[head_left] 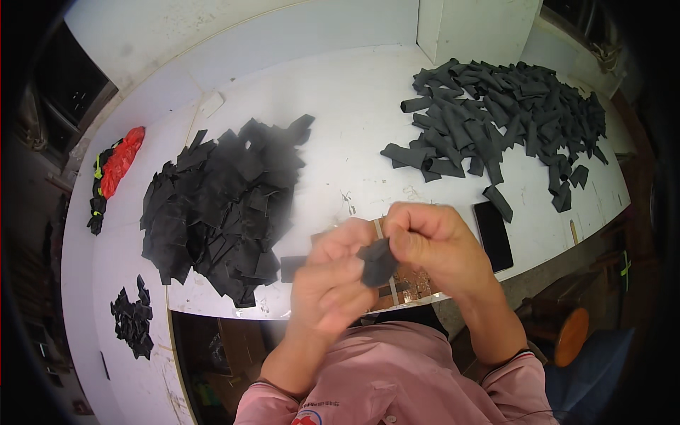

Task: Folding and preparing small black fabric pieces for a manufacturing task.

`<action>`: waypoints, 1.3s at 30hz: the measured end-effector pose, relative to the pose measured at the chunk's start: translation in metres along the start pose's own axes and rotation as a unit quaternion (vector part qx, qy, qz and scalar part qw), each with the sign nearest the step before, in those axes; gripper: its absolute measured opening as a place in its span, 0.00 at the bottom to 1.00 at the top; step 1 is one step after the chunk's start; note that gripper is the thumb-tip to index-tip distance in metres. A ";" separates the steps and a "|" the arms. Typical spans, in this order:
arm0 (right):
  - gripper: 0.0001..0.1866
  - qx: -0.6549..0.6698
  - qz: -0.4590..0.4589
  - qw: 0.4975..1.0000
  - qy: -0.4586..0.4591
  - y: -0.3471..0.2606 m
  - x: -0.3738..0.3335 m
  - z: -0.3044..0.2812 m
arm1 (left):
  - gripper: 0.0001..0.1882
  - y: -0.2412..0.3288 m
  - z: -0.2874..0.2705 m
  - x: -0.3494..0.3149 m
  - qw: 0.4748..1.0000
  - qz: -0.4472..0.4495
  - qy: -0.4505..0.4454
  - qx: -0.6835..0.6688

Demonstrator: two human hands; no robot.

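1. From where I stand, a small dark piece (379,265) of what looks like cloth is between the person's two hands, near the front edge of the white counter (347,142).
2. The left hand (329,283) has its fingers curled in and grips the piece's left side; the fingers hide part of it.
3. The right hand (439,244) pinches the upper right of the same piece between thumb and bent fingers. Both hands are closed in tight, close beside each other.
4. Behind them I see a brown board (418,280), partly covered by the hands and the piece. A dark strip (292,269) shows just left of the left hand, which blocks its right end from view.
5. Right of the right hand is a black, phone-like slab (494,237), with a single tube-shaped piece (499,204) lying across its upper edge.
6. Farther back on the right spreads a big heap of dark tubes (489,127).
7. On the left is a pile of flatter dark pieces (219,205), well apart from the tubes.
8. At the far left there are a red bag (122,163) and, nearer the person, a smaller dark heap (132,319).
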State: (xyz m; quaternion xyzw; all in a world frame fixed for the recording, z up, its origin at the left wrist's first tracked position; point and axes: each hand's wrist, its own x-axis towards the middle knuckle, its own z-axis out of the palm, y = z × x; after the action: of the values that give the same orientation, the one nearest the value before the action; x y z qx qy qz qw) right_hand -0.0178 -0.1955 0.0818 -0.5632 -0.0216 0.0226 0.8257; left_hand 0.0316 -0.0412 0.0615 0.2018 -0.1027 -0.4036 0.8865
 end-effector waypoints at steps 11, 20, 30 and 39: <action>0.09 0.122 0.147 0.981 0.018 0.105 -0.002 -0.052 | 0.18 -0.031 -0.069 -0.002 0.987 -0.075 0.105 0.097; 0.14 -0.376 -0.247 0.885 0.124 0.055 -0.010 -0.026 | 0.14 -0.019 -0.031 0.005 0.818 0.189 0.020 0.543; 0.05 -0.696 -0.140 0.704 0.002 0.108 -0.024 -0.054 | 0.19 -0.037 -0.039 0.008 0.949 0.176 0.071 0.253; 0.20 -0.503 -0.170 0.840 0.113 0.043 -0.020 -0.021 | 0.23 -0.013 -0.020 0.019 0.894 0.173 -0.020 0.414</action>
State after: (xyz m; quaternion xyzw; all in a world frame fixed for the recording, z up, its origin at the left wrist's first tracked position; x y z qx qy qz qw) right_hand -0.0370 -0.2008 0.0340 -0.8875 -0.0322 -0.1957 0.4160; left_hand 0.0423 -0.0576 0.0379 0.5211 -0.3117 -0.1692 0.7763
